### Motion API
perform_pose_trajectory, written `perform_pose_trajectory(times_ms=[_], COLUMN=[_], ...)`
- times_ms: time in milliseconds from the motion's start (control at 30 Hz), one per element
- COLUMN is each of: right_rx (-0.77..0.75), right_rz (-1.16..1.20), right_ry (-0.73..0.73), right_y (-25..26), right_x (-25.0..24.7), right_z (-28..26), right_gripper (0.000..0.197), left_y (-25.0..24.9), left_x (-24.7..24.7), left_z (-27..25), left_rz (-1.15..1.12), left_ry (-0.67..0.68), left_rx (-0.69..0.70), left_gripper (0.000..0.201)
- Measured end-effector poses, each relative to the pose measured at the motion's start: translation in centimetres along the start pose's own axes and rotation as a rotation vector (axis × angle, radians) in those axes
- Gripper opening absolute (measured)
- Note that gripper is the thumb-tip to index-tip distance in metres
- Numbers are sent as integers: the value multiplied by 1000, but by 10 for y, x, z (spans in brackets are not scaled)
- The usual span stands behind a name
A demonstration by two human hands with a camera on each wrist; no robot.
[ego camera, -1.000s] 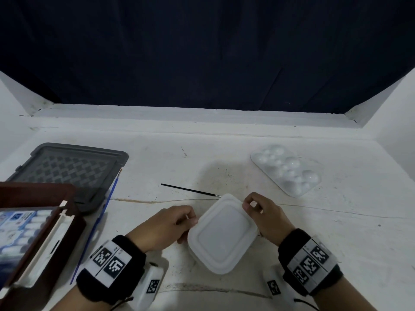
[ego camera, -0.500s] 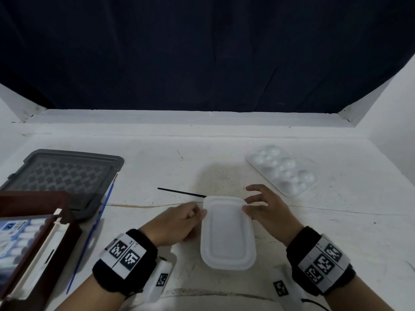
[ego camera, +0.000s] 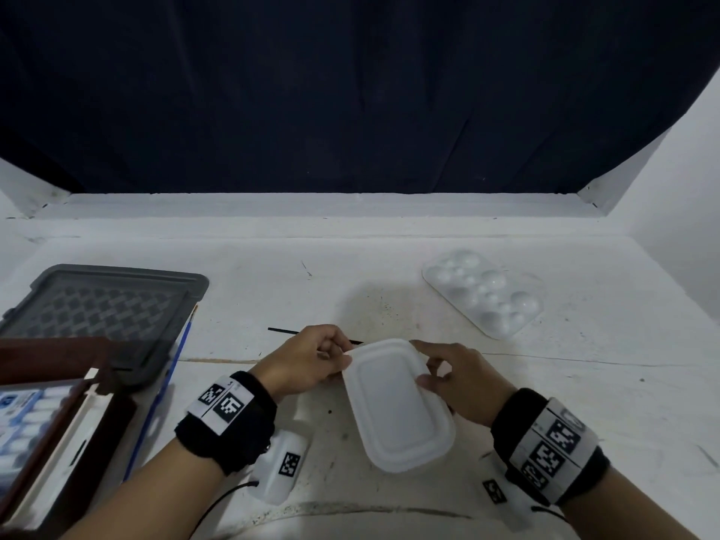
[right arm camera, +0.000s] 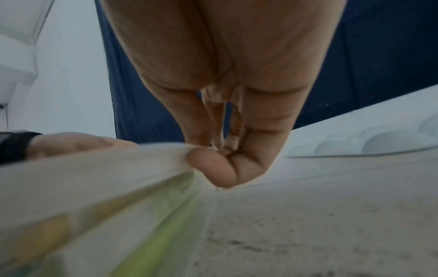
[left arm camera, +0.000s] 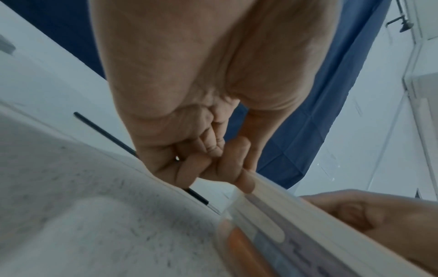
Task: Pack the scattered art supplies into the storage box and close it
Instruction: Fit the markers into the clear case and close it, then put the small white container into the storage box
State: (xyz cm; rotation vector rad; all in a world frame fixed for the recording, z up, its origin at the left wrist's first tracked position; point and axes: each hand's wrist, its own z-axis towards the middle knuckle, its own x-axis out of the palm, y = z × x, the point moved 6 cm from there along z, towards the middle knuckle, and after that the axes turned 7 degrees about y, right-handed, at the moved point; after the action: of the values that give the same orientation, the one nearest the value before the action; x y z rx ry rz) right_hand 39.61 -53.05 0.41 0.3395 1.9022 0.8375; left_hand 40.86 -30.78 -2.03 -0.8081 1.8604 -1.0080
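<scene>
A white lidded plastic container point(ego camera: 397, 403) lies in the middle of the table, its long side running from far left to near right. My left hand point(ego camera: 311, 358) pinches its far left corner with curled fingers point(left arm camera: 213, 168). My right hand point(ego camera: 459, 380) grips its far right edge, thumb point(right arm camera: 213, 168) against the rim. Coloured contents show through the container wall point(right arm camera: 94, 178) in the wrist views. A brown wooden box point(ego camera: 58, 360) with paint tubes point(ego camera: 23, 422) stands open at the left edge.
A grey plastic lid point(ego camera: 97, 305) lies at the far left, with a blue paintbrush point(ego camera: 171, 380) along its right side. A thin black stick point(ego camera: 280, 330) lies just behind my left hand. A white paint palette point(ego camera: 483, 296) rests at the far right.
The container has turned counterclockwise on the table under both hands. My left hand moved up to its far left corner, and my right hand now holds the far right edge.
</scene>
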Motion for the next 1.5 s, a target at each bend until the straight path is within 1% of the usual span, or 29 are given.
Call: perform_pose_trajectory(times_ms=[100,200,233,300,367,433,533,600,667,800,933,1067,1167,1233,1300,1367,1400,1500], right_rx=[-31,-82,-89,-84,-81,-71,24,19,3,21,8,-9,-34,-57,-80,-94,-99,-114], right_rz=[-87,-177,-185,-180,-183,-306,-464,-515,-528,-451,-440,-491,-546,-586,-597,-590,-586,-588], right_ry=[23,-26,-48,-98,-126,-70,65,88,108,186,212,208,197,192,168,149,146,176], right_y=[0,5,7,10,15,24,30,31,27,19,20,20,22,22,21,19,17,16], right_x=[-4,-7,-7,-8,-5,5,23,29,30,29,27,29,31,33,33,33,33,32], right_z=[15,26,29,29,22,10,-10,-16,-13,0,1,0,1,1,0,-1,-2,-1], right_gripper=[43,37,34,28,29,40,77,100,111,114,114,114,120,125,127,131,134,137], left_y=[10,11,10,9,8,10,12,11,11,11,13,24,24,21,16,11,7,-8], left_x=[6,18,23,29,33,38,41,43,44,43,41,36,33,33,33,32,32,27], left_z=[-10,-25,-30,-40,-49,-55,-61,-63,-63,-64,-66,-74,-85,-98,-114,-134,-145,-183], left_rz=[-111,-151,-149,-136,-109,-129,-159,-136,-134,-183,-153,-209,-276,-325,-297,-182,-121,-59], left_ry=[71,152,149,96,44,27,29,25,8,-85,-145,-237,-262,-285,-334,-416,-453,-571], left_rx=[-49,-46,-45,-49,-52,-59,-61,-48,-49,-56,-34,-54,-50,-42,-19,20,47,149], left_gripper=[8,13,14,15,18,21,20,21,21,18,19,23,14,14,15,20,17,23])
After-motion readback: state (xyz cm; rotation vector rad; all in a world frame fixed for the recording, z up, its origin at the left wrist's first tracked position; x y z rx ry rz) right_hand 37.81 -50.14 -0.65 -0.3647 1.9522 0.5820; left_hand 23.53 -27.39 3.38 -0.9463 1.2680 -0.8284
